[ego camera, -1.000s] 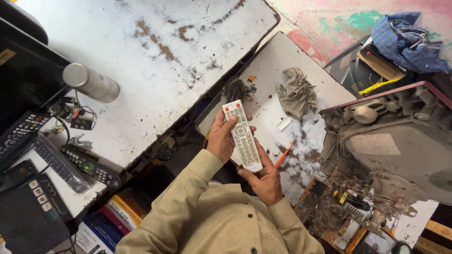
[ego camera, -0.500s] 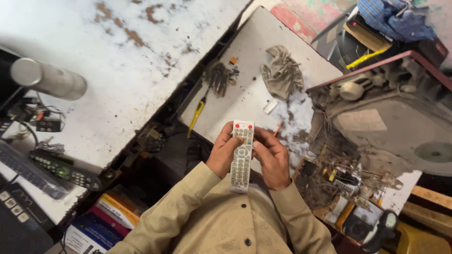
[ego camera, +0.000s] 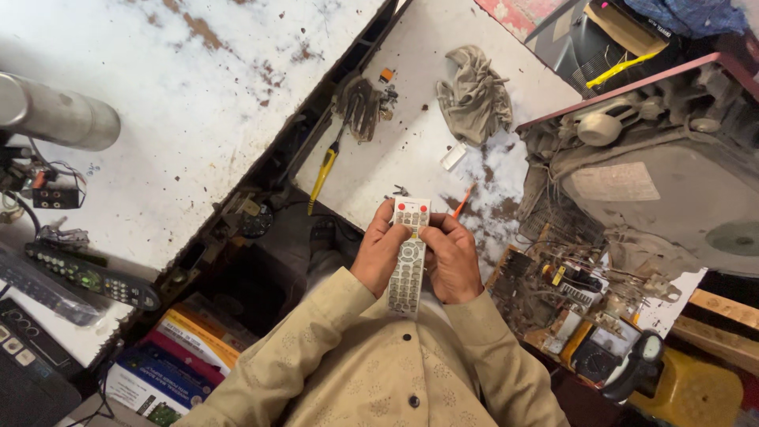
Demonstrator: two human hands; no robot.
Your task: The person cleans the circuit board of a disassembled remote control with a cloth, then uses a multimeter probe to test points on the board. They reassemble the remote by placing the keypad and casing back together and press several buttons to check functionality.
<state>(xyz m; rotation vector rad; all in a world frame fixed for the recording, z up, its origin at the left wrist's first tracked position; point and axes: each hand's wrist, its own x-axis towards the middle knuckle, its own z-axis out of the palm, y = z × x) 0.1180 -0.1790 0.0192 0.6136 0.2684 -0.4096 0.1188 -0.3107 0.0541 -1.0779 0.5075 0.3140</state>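
I hold a white remote control (ego camera: 408, 257) with grey keys and two red buttons at its far end, lengthwise in front of my chest. My left hand (ego camera: 380, 249) grips its left side, thumb on the top edge. My right hand (ego camera: 451, 257) grips its right side, fingers curled around the body. Both sleeves are tan. The remote hovers over the near edge of a worn white table (ego camera: 411, 150).
A yellow-handled screwdriver (ego camera: 322, 175), a grey rag (ego camera: 474, 91) and an orange tool (ego camera: 463, 201) lie on the table. An opened old television chassis (ego camera: 632, 190) with circuit boards stands at right. Black remotes (ego camera: 87, 273) and a metal cylinder (ego camera: 55, 115) sit at left. Boxes (ego camera: 182, 348) lie below.
The remote turned from slanted to upright and came closer to my chest. My right hand moved from under its near end to its right side. The view shifted down and left.
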